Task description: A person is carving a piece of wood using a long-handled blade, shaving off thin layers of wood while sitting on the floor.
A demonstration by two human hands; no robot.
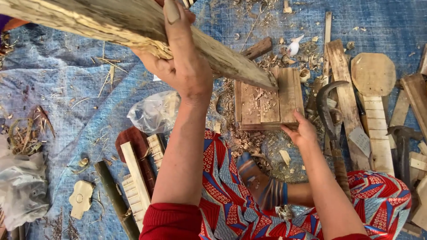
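— What's nearest?
— A red-sleeved left hand (pixel 180 62) gripping a long rough pale wooden plank (pixel 133 26), its pointed end resting on a square slatted wooden block (pixel 267 100).
— The right hand (pixel 302 131)?
— Fingers loosely spread, touching the block's near right edge.
— Room around?
— Blue tarp (pixel 66 89) lies open leftward; a clear crumpled plastic bag (pixel 153 111) sits beside the block. Right is crowded: a curved dark metal blade (pixel 327 104), then a pale paddle-shaped board (pixel 373 89).

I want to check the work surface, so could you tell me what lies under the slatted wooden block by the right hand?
Under the slatted wooden block lie wood shavings on the blue tarp. The right hand touches its lower corner. What is directly beneath its middle is covered.
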